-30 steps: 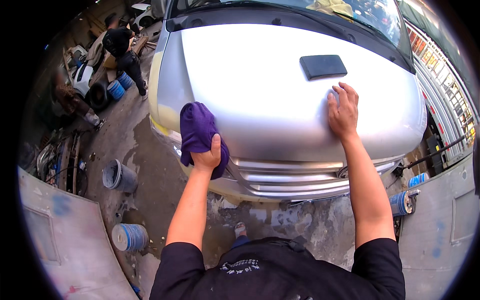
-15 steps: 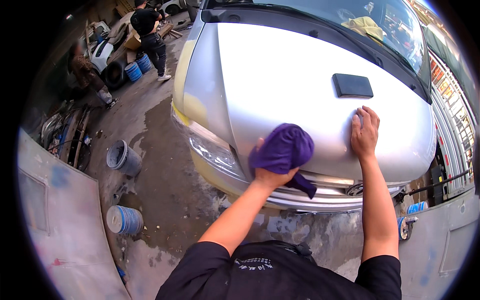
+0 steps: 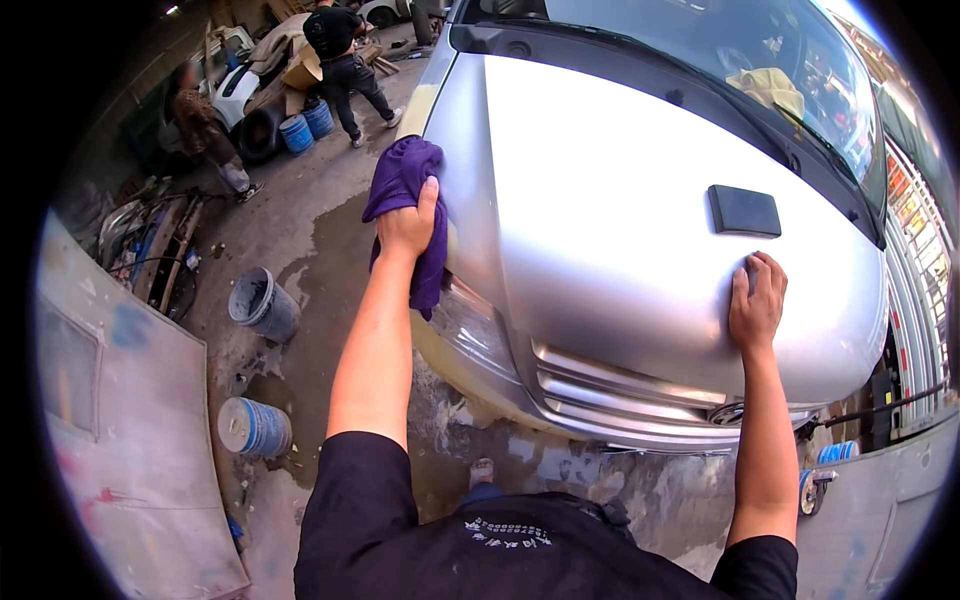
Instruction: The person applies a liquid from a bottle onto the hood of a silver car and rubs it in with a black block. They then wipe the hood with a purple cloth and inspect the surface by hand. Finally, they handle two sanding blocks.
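A silver vehicle's hood stretches out in front of me. At its left side my left hand is closed on a bunched purple cloth, held against the fender by the headlight. One end of the cloth hangs down beside my wrist. My right hand rests on the right part of the hood, fingers bent a little and nothing visible in them. Just beyond its fingertips lies a flat black rectangular block on the hood.
A grey bucket and a blue-and-white pail stand on the wet floor to the left. Grey panels flank me. Two people are at the back left, near a tire and scrap. A metal railing runs along the right.
My left hand has carried the purple cloth from the hood's front edge leftward and farther away to the fender. My right hand stays on the hood near the black block.
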